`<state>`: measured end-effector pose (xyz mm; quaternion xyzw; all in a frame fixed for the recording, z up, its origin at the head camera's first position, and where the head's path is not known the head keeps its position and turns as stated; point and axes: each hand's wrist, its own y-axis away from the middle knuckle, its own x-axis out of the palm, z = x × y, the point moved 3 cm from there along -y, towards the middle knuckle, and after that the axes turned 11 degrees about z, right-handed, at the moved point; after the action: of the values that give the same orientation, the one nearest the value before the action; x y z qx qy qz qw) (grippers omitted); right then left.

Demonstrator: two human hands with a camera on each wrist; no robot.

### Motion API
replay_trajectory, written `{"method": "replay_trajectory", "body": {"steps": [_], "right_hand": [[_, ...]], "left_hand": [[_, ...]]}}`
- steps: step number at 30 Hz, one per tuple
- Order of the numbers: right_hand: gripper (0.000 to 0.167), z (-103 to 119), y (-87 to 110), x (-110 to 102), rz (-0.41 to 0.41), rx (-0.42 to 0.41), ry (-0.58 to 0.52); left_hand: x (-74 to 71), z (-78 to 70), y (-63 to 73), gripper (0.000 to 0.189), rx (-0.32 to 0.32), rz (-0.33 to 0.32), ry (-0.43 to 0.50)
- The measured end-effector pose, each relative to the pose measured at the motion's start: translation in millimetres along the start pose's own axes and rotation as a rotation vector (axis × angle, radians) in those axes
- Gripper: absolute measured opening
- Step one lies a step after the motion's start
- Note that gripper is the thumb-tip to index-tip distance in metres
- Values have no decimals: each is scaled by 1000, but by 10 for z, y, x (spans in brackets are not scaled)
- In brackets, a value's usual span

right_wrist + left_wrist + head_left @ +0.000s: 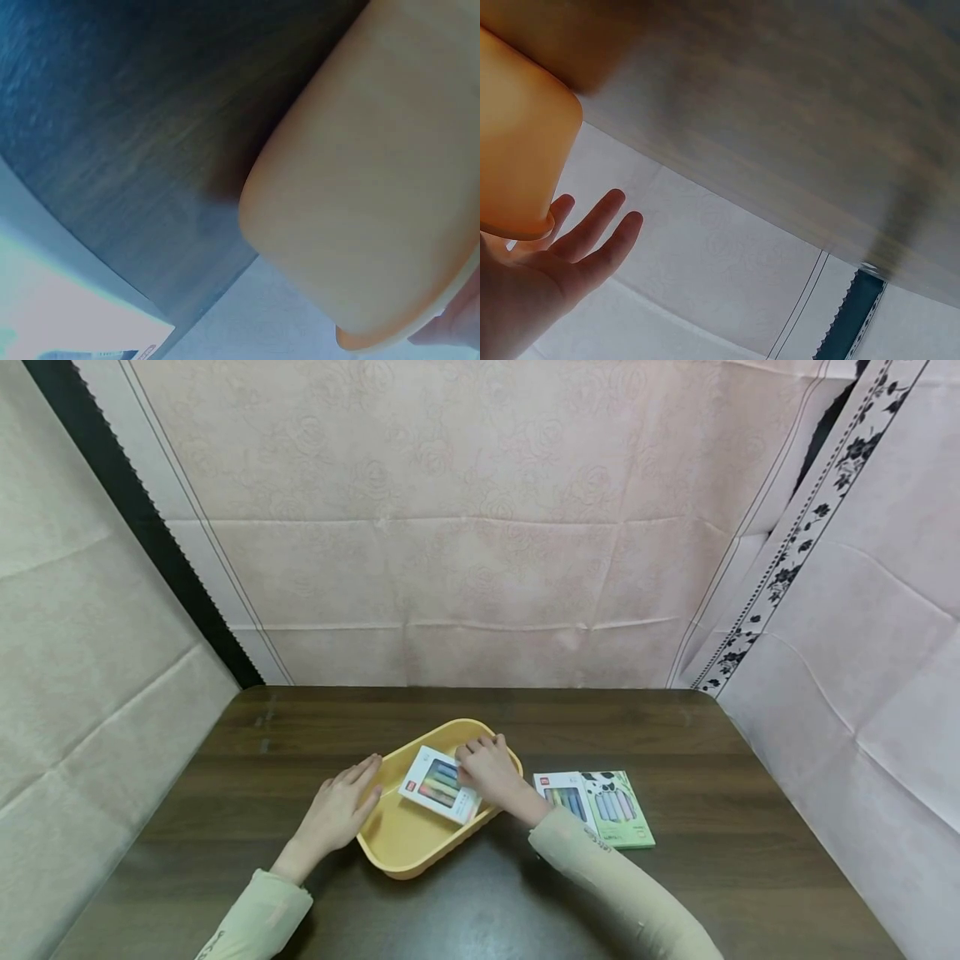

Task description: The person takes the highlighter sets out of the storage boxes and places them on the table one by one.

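A white box (427,789) with a window showing pastel-coloured sticks lies slanted inside a yellow plastic tray (393,852). My right hand (491,770) reaches over the tray's right side, its curled fingers gripping the box's far right end and covering part of it. My left hand (337,802) rests at the tray's left rim with fingers extended. From the left wrist view, the same left hand (562,262) shows spread fingers beside the tray's outer wall (525,142). In the right wrist view, the tray's wall hides most of the right hand (457,319).
Right of the tray, a white box (562,787) and a green box (621,814), both with similar sticks pictured or showing, lie side by side on the dark wooden table (750,860). Pale patterned cloth (465,568) hangs behind the table and at both sides.
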<state>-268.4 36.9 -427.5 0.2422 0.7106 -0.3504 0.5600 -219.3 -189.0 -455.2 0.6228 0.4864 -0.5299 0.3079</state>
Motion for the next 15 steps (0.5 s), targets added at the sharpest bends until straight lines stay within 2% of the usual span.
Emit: {"method": "replay_trajectory", "body": {"steps": [15], "right_hand": [[6,-14,18,-69,-41,9,-38]], "left_hand": [[-10,-11,-4,47,-3,9,6]]}}
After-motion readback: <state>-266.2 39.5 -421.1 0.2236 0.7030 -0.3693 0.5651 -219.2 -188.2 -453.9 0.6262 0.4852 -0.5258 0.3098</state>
